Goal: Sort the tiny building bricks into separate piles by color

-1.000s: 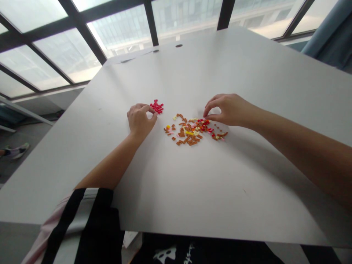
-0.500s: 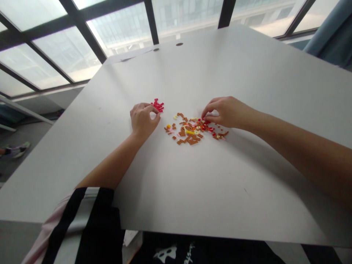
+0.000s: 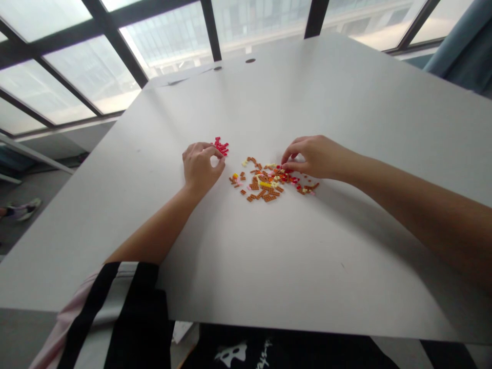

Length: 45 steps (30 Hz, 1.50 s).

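Small brown, orange, yellow, cream, pink and red building bricks lie loosely spread in a mixed pile (image 3: 269, 197) at the middle of the white table. My right hand (image 3: 313, 156) is over the pile's right side, thumb and forefinger pinched down at the red bricks (image 3: 286, 177); its fingers hide whatever is between them. My left hand (image 3: 202, 165) rests on the table left of the mixed pile, thumb and forefinger curled together into a ring. Just beyond its fingertips sits a separate heap of red bricks (image 3: 222, 147). Whether the left fingers hold a brick is too small to tell.
The white table (image 3: 269, 266) reaches from my body to the large windows (image 3: 169, 41). Two round dark holes (image 3: 250, 60) are near its far edge. A blue-grey curtain (image 3: 461, 51) hangs at the right. On the floor at the left, a person's shoe (image 3: 23, 210) shows.
Both hands stay almost in place, with the right fingers still at the red bricks. The whole view has shifted very slightly.
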Motion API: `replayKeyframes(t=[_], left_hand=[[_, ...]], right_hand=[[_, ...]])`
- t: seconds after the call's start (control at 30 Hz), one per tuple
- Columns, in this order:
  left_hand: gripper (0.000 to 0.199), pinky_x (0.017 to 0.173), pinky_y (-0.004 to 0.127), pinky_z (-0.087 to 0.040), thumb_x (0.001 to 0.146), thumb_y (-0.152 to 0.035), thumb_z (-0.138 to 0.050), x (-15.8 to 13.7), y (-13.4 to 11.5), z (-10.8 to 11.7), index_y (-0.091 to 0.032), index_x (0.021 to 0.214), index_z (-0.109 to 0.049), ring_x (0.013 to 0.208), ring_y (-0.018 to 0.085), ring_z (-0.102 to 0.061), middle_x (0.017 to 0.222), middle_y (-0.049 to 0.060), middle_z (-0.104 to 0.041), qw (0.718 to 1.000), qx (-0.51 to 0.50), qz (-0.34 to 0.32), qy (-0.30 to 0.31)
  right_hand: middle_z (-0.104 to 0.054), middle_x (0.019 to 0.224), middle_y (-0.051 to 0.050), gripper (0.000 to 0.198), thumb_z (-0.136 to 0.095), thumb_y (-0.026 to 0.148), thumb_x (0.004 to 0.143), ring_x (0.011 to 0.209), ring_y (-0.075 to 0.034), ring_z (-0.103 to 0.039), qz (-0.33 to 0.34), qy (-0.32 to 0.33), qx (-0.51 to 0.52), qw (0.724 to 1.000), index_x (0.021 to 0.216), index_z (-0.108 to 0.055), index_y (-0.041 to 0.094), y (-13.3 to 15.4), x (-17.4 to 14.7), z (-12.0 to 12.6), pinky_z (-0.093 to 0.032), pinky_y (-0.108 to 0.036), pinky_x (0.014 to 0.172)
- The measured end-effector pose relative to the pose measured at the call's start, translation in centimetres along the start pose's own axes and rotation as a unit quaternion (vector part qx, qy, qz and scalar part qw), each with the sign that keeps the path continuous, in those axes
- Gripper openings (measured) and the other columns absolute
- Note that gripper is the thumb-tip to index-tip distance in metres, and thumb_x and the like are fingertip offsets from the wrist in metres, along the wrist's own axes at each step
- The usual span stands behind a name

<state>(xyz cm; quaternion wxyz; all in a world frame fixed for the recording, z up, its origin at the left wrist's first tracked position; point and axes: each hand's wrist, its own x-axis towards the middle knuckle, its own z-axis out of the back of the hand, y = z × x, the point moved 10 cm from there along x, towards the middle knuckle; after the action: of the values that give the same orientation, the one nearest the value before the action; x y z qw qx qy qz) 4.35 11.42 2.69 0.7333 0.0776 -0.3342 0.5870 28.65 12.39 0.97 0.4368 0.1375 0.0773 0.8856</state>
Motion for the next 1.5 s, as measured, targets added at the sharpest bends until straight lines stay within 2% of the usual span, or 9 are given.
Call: replayKeyframes(t=[0.13, 0.27, 0.43, 0.63, 0.87, 1.03, 1.17, 1.27, 1.5], left_hand=[[0.005, 0.107, 0.056, -0.044, 0.083, -0.025, -0.071, 0.0, -0.1, 0.0, -0.027, 0.078, -0.07, 0.113, 0.032, -0.064, 0.109, 0.007, -0.076, 1.0, -0.008, 0.0, 0.003], [0.006, 0.108, 0.054, -0.044, 0.084, -0.023, -0.071, -0.1, -1.2, 0.2, -0.026, 0.079, -0.071, 0.112, 0.03, -0.065, 0.109, 0.005, -0.077, 1.0, -0.017, -0.019, 0.002], [0.005, 0.113, 0.053, -0.042, 0.083, -0.026, -0.078, -1.0, -4.8, -0.5, -0.028, 0.081, -0.074, 0.12, 0.029, -0.064, 0.118, 0.004, -0.075, 0.994, -0.059, -0.084, 0.048], [0.014, 0.114, 0.051, -0.042, 0.082, -0.035, -0.085, -2.3, -8.9, -1.0, -0.03, 0.089, -0.074, 0.122, 0.026, -0.064, 0.121, 0.001, -0.074, 0.979, -0.091, -0.151, 0.099], [0.008, 0.113, 0.05, -0.044, 0.086, -0.031, -0.082, -2.1, -9.1, -0.5, -0.029, 0.085, -0.074, 0.117, 0.024, -0.066, 0.119, 0.0, -0.075, 0.979, -0.108, -0.144, 0.095], [0.005, 0.114, 0.05, -0.044, 0.085, -0.028, -0.079, -1.1, -7.1, -0.3, -0.029, 0.086, -0.074, 0.116, 0.025, -0.066, 0.119, 0.001, -0.076, 0.987, -0.103, -0.096, 0.071], [0.003, 0.108, 0.046, -0.049, 0.087, -0.027, -0.074, 0.0, -2.8, -0.6, -0.027, 0.09, -0.075, 0.109, 0.025, -0.069, 0.109, 0.002, -0.078, 0.994, -0.085, -0.03, 0.055], [0.004, 0.107, 0.046, -0.049, 0.087, -0.027, -0.072, 0.5, 0.5, -0.6, -0.026, 0.091, -0.075, 0.108, 0.026, -0.069, 0.105, 0.004, -0.079, 0.998, -0.045, 0.019, 0.041], [0.014, 0.112, 0.049, -0.043, 0.089, -0.03, -0.07, 1.0, 3.9, -0.7, -0.028, 0.099, -0.079, 0.117, 0.029, -0.064, 0.116, 0.006, -0.075, 0.998, -0.001, 0.048, 0.032]], right_hand=[[-0.076, 0.089, -0.004, 0.022, -0.066, 0.045, 0.089, 0.078, -0.021, -0.067, 0.006, -0.008, 0.003, 1.0, 0.086, -0.081, 0.029, 0.0, 0.0, 0.0, -0.05, -0.035, 0.075], [-0.076, 0.092, -0.005, 0.018, -0.068, 0.039, 0.089, 0.084, -0.022, -0.068, -0.014, -0.03, 0.019, 0.999, 0.084, -0.08, 0.027, 0.2, 0.1, 0.3, -0.052, -0.037, 0.081], [-0.077, 0.095, -0.004, 0.013, -0.069, 0.034, 0.089, 0.09, -0.024, -0.071, -0.022, -0.055, 0.085, 0.995, 0.085, -0.08, 0.027, 2.2, 0.0, 1.1, -0.053, -0.041, 0.089], [-0.078, 0.1, -0.004, 0.013, -0.068, 0.028, 0.089, 0.089, -0.021, -0.071, 0.01, -0.05, 0.138, 0.989, 0.088, -0.081, 0.026, 5.6, -0.3, 0.8, -0.056, -0.038, 0.087], [-0.079, 0.1, -0.006, 0.015, -0.066, 0.024, 0.089, 0.09, -0.023, -0.072, 0.004, -0.08, 0.157, 0.984, 0.088, -0.081, 0.024, 6.0, -0.4, 1.1, -0.056, -0.041, 0.09], [-0.078, 0.104, -0.005, 0.018, -0.065, 0.026, 0.09, 0.092, -0.024, -0.071, -0.001, -0.097, 0.128, 0.987, 0.093, -0.082, 0.028, 4.9, -0.4, 1.9, -0.055, -0.042, 0.092], [-0.077, 0.101, -0.006, 0.018, -0.064, 0.025, 0.088, 0.093, -0.027, -0.071, -0.035, -0.084, 0.06, 0.994, 0.09, -0.082, 0.028, 2.3, -0.3, 1.4, -0.054, -0.045, 0.091], [-0.077, 0.095, -0.005, 0.016, -0.065, 0.025, 0.087, 0.088, -0.025, -0.072, -0.061, -0.062, 0.054, 0.995, 0.087, -0.081, 0.028, 0.7, -0.3, 0.6, -0.054, -0.042, 0.088], [-0.077, 0.096, -0.004, 0.015, -0.069, 0.034, 0.088, 0.085, -0.021, -0.073, -0.069, -0.015, 0.06, 0.996, 0.089, -0.081, 0.026, 1.0, -0.4, 0.0, -0.053, -0.035, 0.085]])
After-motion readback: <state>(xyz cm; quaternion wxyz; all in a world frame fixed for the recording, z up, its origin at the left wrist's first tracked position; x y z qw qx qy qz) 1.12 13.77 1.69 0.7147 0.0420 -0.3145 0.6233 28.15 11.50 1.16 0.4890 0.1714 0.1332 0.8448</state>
